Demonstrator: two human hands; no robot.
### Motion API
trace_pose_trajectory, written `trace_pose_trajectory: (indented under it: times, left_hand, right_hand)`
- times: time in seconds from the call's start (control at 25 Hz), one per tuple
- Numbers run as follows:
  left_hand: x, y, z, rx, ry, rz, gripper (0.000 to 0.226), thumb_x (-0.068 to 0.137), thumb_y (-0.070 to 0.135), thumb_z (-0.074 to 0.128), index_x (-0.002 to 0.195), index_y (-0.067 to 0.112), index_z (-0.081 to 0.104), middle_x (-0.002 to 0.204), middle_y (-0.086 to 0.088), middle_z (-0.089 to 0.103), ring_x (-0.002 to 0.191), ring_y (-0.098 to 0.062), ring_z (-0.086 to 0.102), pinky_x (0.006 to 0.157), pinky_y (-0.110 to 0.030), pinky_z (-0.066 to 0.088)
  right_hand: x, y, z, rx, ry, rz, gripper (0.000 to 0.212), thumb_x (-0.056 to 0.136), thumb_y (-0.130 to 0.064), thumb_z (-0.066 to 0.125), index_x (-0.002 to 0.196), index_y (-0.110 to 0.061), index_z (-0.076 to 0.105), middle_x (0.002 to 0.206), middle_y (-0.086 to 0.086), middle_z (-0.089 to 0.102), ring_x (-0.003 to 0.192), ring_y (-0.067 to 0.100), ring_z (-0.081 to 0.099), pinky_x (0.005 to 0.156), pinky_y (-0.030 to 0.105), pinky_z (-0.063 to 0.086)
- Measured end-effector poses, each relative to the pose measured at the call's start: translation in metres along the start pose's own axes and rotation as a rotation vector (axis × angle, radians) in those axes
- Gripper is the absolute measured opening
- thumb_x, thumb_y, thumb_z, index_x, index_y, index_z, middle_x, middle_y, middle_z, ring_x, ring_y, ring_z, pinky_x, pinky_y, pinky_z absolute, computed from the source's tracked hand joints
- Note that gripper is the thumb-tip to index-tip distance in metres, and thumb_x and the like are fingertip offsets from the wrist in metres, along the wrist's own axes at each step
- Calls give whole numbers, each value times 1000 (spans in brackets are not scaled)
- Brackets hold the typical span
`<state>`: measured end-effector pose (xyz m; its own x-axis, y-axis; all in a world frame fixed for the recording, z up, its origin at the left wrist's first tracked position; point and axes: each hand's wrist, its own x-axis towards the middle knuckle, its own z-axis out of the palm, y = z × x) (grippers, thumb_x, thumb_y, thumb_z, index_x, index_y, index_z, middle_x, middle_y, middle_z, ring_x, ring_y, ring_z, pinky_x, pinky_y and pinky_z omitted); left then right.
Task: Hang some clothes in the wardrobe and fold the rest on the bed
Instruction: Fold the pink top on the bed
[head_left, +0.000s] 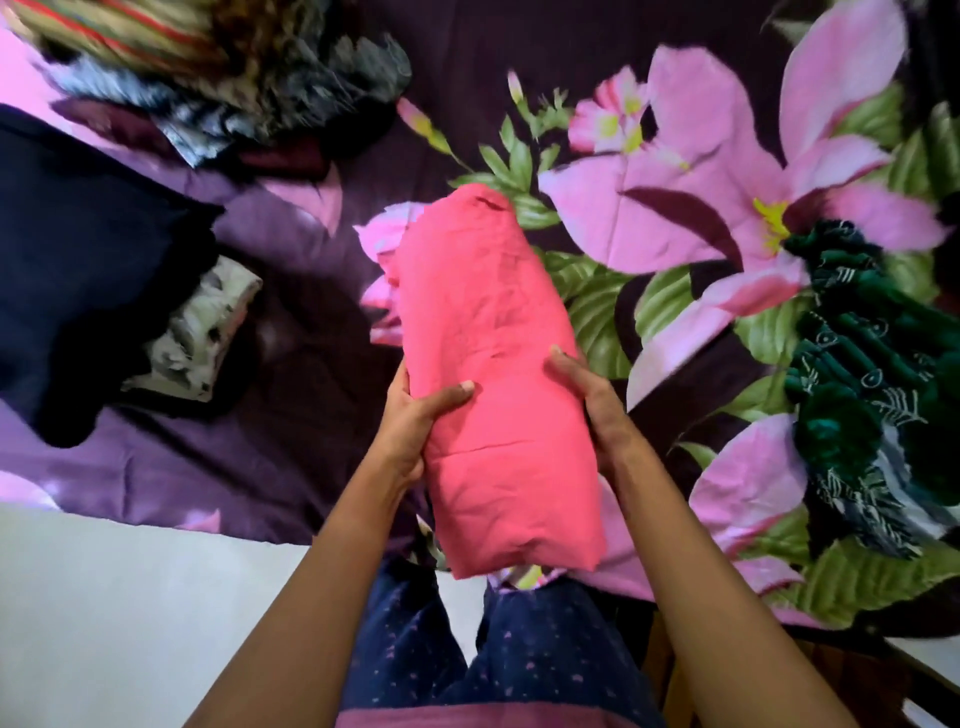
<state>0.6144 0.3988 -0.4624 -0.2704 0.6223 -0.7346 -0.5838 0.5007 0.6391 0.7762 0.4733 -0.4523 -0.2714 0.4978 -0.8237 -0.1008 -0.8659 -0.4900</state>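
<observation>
A folded pink garment (498, 374) forms a long narrow bundle over the bed (291, 467), which has a dark purple flowered cover. My left hand (421, 421) grips the bundle's left edge, thumb on top. My right hand (587, 400) holds the right edge, fingers under the cloth. The bundle's near end sticks out past the bed's edge above my legs.
A dark navy garment (78, 270) lies at the left with a small grey-white cloth (202, 332) beside it. A heap of striped and grey clothes (218, 83) sits at the far left. A green patterned garment (872, 374) lies crumpled at the right. Pale floor (130, 623) lies below the bed's edge.
</observation>
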Motion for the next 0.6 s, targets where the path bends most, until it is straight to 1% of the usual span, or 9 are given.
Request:
trace_pose_trajectory:
  times: [0.08,0.16,0.24,0.28,0.36,0.44,0.48,0.52,0.6]
  left_hand:
    - [-2,39,-7,-17,-22,20,51,62,-7,73,106,12,57,91,-3,68,74,-8,67,67,-22,55]
    - [-3,82,-19,-41,-29,51,49,61,-6,73,103,12,58,91,-3,69,74,-8,66,67,-22,55]
    - [1,119,-32,-70,-28,76,43,67,-9,69,102,12,58,92,-4,68,73,-9,66,67,-22,55]
    - [4,142,-40,-77,-23,99,41,69,-9,66,103,12,58,92,-5,68,73,-9,66,67,-23,56]
    - [13,188,-57,-77,-9,155,40,71,-10,65,106,10,58,93,-6,68,74,-11,66,68,-24,56]
    - [26,237,-69,-95,-2,209,40,73,-10,65,109,9,59,94,-7,69,77,-14,66,70,-26,57]
    - [33,261,-75,-112,-3,240,39,74,-10,64,108,9,60,91,-6,70,75,-14,66,70,-26,57]
    - [42,284,-81,-121,-1,277,37,74,-11,63,105,10,60,88,-5,70,72,-13,66,67,-24,57]
    - [59,325,-88,-124,9,327,35,74,-12,63,100,11,60,82,-3,68,67,-12,65,65,-23,57]
  right_hand:
    - [-11,-23,35,42,-29,-4,23,89,-19,55,107,-9,64,85,4,73,75,14,70,66,25,56]
    - [-16,-45,76,15,-48,-41,15,86,-15,56,89,-10,70,77,4,72,68,14,69,63,23,56]
    - [-15,-67,115,-23,-68,-104,23,88,-7,54,74,-12,72,68,1,70,60,10,67,56,19,53]
    - [-13,-78,137,-43,-83,-137,26,90,-4,51,72,-12,69,64,-1,69,56,8,66,53,17,51]
    - [-5,-100,182,-77,-120,-186,21,91,-2,50,78,-11,64,61,-4,68,54,5,65,52,15,50]
    - [10,-126,226,-92,-181,-241,11,90,-4,51,89,-9,61,65,-5,69,59,5,65,56,16,51]
    - [18,-138,247,-102,-199,-275,12,89,-5,53,97,-7,60,68,-6,69,63,4,66,58,16,51]
    - [32,-152,266,-113,-209,-304,18,88,-5,54,105,-7,59,70,-6,70,65,4,66,60,16,52]
    - [51,-178,305,-107,-250,-333,26,88,-5,53,113,-6,57,73,-6,71,67,4,66,61,16,52]
